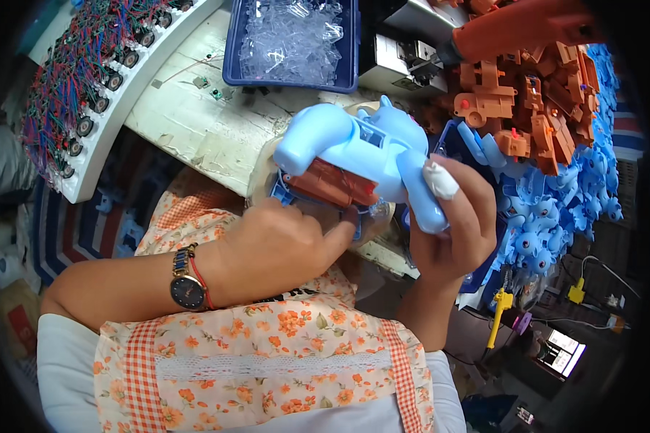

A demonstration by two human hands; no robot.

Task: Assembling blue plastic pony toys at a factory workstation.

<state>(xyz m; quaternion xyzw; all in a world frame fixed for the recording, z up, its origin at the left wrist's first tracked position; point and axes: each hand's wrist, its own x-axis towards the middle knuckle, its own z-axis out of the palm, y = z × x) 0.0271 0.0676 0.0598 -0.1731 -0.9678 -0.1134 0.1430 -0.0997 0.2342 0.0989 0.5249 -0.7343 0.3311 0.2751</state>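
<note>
A light blue plastic toy animal body point(372, 155), with stubby limbs and an opening in its side, is held up in front of me. A reddish-brown plastic insert point(330, 183) shows along its underside. My right hand point(458, 216) grips the toy by the limb at its right end; one fingertip wears a white wrapping point(440, 180). My left hand point(285, 234) is closed with bent fingers at the lower edge of the insert, next to a darker blue plastic piece point(282, 192). The left fingertips are partly hidden behind the toy.
A white tray edge point(115, 123) holds wired round speakers at left. A blue bin point(352, 43) of clear plastic parts stands at the back. Brown housings point(487, 105) and blue toy shells point(534, 224) are heaped at right, near an orange tool point(520, 36). A yellow tool point(500, 314) hangs lower right.
</note>
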